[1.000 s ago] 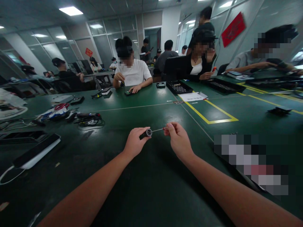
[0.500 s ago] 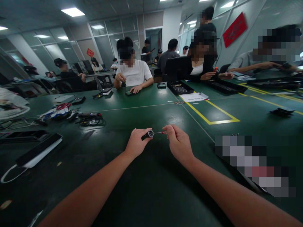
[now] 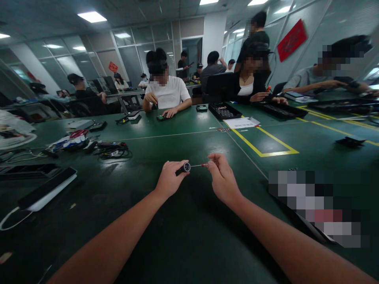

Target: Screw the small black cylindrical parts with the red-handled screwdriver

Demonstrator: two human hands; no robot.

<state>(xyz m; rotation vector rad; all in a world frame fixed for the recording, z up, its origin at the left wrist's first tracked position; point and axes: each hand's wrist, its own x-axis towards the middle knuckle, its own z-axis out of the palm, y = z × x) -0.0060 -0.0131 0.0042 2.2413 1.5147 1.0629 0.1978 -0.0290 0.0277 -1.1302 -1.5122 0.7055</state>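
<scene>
- The black cylinder, smooth and short, sits in the left hand, raised over the worktop; a bright, metallic-looking ring rims its round end.
- The left grip is narrow, thumb and fingers wrapped about the black cylinder.
- The screwdriver, its thin straight metal shaft running into a reddish, see-through handle, lies just right of the black cylinder; the shaft reaches the ringed end, though its exact contact is too small to tell.
- The right hand has its grip narrowed on that handle.
- Below the black cylinder, the worktop is dark green, smooth and glossy.
- Left of the black cylinder lies a tangle of thin black cable.
- Beyond the black cylinder, to the right, a shallow rectangular black tray holds small pale pieces, too small to identify.
- Farther right of the black cylinder is a second black tray; its contents are unclear.
</scene>
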